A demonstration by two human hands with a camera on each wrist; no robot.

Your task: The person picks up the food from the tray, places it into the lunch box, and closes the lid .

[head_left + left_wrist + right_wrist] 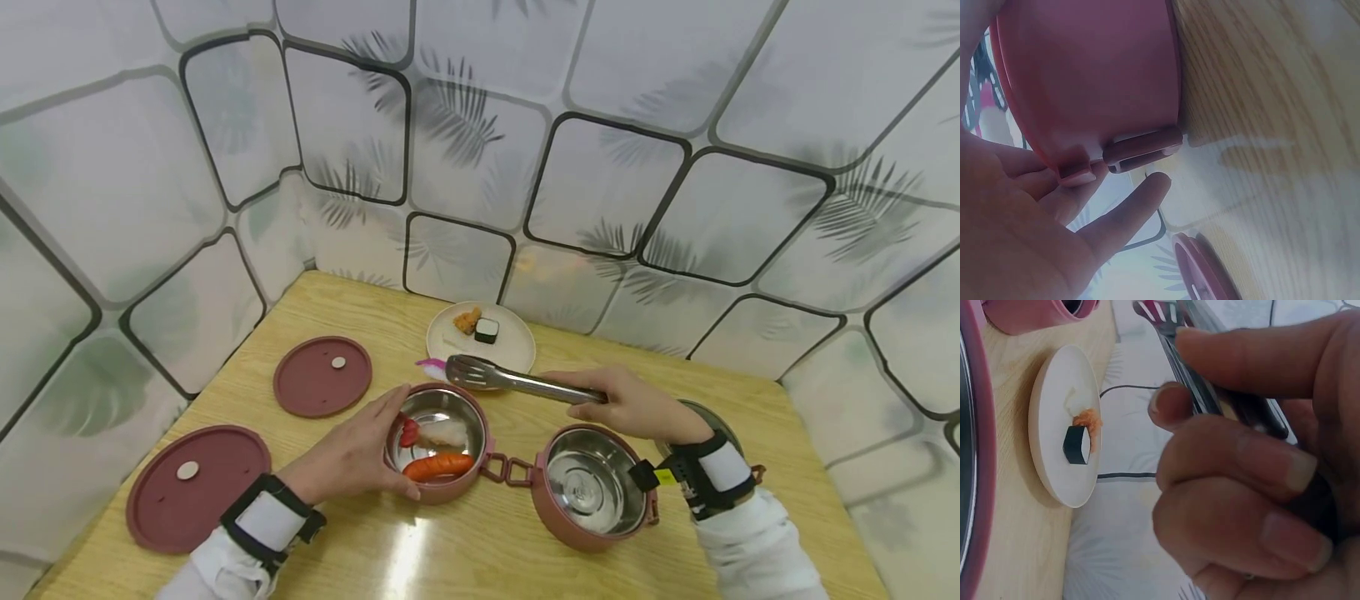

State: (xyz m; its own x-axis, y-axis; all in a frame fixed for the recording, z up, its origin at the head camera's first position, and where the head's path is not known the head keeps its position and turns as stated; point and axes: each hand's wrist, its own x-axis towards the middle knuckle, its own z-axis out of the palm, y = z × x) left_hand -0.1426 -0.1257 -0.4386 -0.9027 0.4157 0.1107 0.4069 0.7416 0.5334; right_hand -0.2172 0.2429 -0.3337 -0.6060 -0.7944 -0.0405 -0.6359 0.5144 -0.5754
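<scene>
"What's in the pots?"

"In the left pot [456, 495] I see a carrot [438, 467], and behind it a white piece with a red end [442, 432]. The right pot [573, 535] shows me its steel floor, handle next to handle with the other."

"And the hands?"

"Left hand [356, 450]: thumb and fingers spread round the left pot's side, holding it, one finger clear of the wall. Right hand [630, 400]: fingers clamped on the tongs [536, 386], above the table. A pink-and-white piece [432, 367] shows at their tip; whether they grip it, I can't tell."

"The plate [520, 343]?"

"Behind the tongs, with a sushi roll [486, 331] touching an orange piece [467, 321]."
</scene>
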